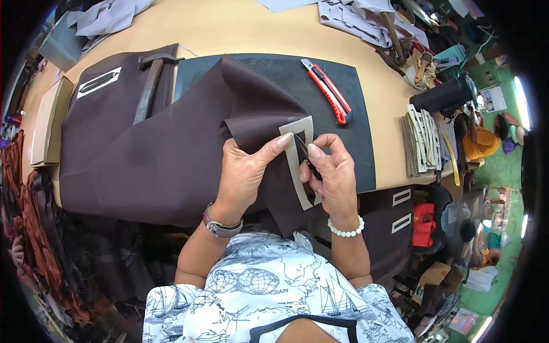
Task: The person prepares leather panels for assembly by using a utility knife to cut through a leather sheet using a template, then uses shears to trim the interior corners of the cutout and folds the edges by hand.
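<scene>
A pale rectangular frame (293, 166) with a long slot lies on dark brown sheet material (154, 154), lifted and folded at its right end. My left hand (243, 171) pinches the frame's upper left edge, thumb on top, its other fingers partly hidden by the material. Closed round what look like small dark scissors (313, 169), my right hand (331, 177) has their tip at the upper end of the slot, near my left thumb. Most of their handle is hidden in my fingers. Beyond the hands, a red utility knife (327, 91) rests on a dark cutting mat (349, 148).
A hammer (150, 86) lies on the brown material at left, near another pale frame (99, 82). A stack of pale frames (422, 140) stands by the table's right edge, beside a black cylinder (440, 101). Grey cloth pieces (357, 22) lie at the far edge. Other people sit at far right.
</scene>
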Tool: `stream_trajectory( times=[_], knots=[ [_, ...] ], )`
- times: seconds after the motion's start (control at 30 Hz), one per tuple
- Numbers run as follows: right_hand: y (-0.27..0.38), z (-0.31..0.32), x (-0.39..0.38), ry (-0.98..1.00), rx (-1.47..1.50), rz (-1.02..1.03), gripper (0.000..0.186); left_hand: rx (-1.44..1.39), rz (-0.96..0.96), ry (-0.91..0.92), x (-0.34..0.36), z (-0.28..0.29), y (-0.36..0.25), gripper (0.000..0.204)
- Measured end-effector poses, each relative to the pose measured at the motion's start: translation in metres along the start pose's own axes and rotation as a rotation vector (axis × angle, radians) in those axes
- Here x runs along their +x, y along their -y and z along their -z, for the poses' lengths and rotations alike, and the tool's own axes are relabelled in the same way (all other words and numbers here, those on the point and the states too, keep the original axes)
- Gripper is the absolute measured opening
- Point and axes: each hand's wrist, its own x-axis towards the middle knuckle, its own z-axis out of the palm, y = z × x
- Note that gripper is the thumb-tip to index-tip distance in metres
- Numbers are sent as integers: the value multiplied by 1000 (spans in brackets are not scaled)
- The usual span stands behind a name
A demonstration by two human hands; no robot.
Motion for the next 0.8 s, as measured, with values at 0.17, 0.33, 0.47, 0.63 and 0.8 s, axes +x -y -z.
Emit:
stream_trajectory(
  times=[0.17,0.33,0.47,0.63,0.8],
  knots=[
    [-8,-4,0,-26,10,16,20,40,7,5,-2,3,-1,17],
    [-19,-10,-3,-62,-90,135,18,47,-15,-53,0,1,2,15],
    [-13,-17,-19,-64,-177,83,17,53,-27,-171,0,-2,8,15],
    [-21,-31,-28,-93,-50,-34,17,6,-92,-257,-3,-6,20,16],
    [-33,-35,-25,-150,10,30,17,22,-75,-293,-11,-13,17,16]
  ],
)
